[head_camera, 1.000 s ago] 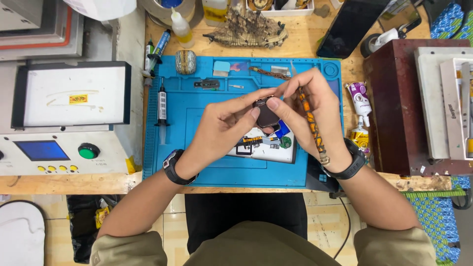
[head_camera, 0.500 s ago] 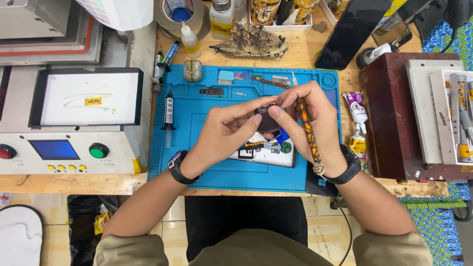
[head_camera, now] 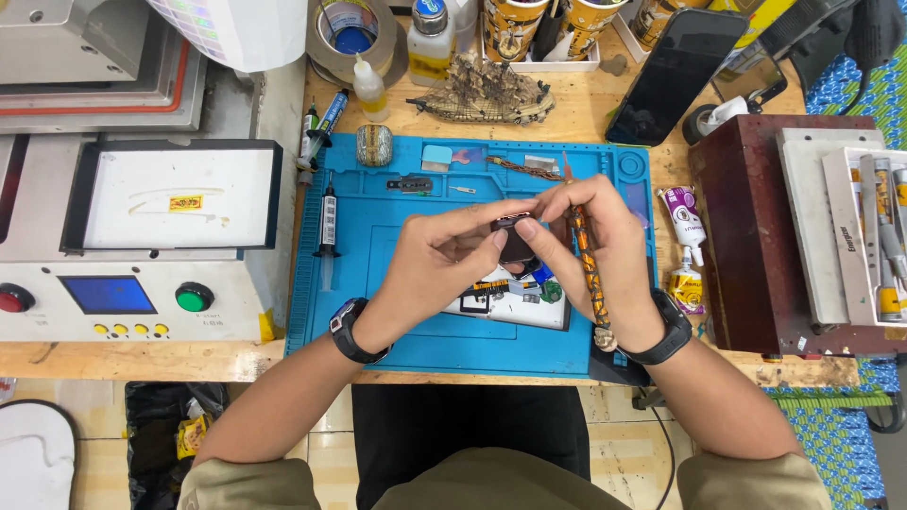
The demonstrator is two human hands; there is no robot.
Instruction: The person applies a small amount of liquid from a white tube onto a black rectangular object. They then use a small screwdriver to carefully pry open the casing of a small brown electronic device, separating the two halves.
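Both hands are meeting above the centre of the blue work mat [head_camera: 397,312] — the left hand [head_camera: 439,255] is pinching a small dark part [head_camera: 515,241] by its edges. The right hand [head_camera: 600,241], at 3 o'clock from that part, is touching it with its fingertips while gripping an orange-banded tool [head_camera: 588,269]. An opened phone [head_camera: 515,297] is lying on the mat at 6 o'clock — just beneath the hands.

Both hands mostly hide the small dark part [head_camera: 515,244] and opened phone [head_camera: 515,297].
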